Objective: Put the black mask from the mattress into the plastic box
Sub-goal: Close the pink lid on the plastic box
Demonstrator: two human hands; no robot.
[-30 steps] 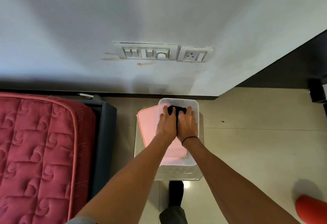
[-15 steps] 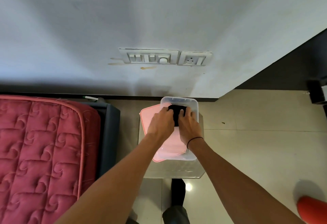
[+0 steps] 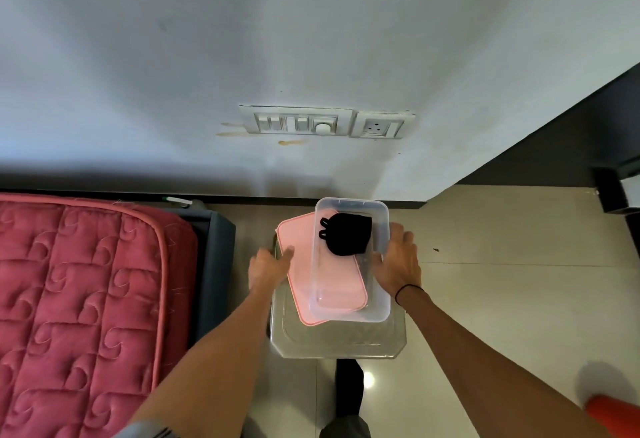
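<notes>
The black mask (image 3: pixel 347 233) lies folded in the far half of the clear plastic box (image 3: pixel 380 302). The box rests on its pink lid (image 3: pixel 294 254), which sticks out to the left, both on top of a small grey stool (image 3: pixel 346 344). My left hand (image 3: pixel 268 266) hovers open at the lid's left edge, fingers spread. My right hand (image 3: pixel 398 261) is open beside the box's right wall, a thin black band on the wrist. Neither hand holds anything.
A red quilted mattress (image 3: pixel 79 306) on a dark bed frame (image 3: pixel 214 264) fills the left. A white wall with a switch panel (image 3: pixel 327 121) stands just behind the stool. Tiled floor spreads right, with an orange object (image 3: pixel 613 417) at the bottom right corner. My foot (image 3: pixel 348 396) is below the stool.
Both hands have let go of the mask and drawn apart to either side of the box. The mask now lies uncovered inside the box.
</notes>
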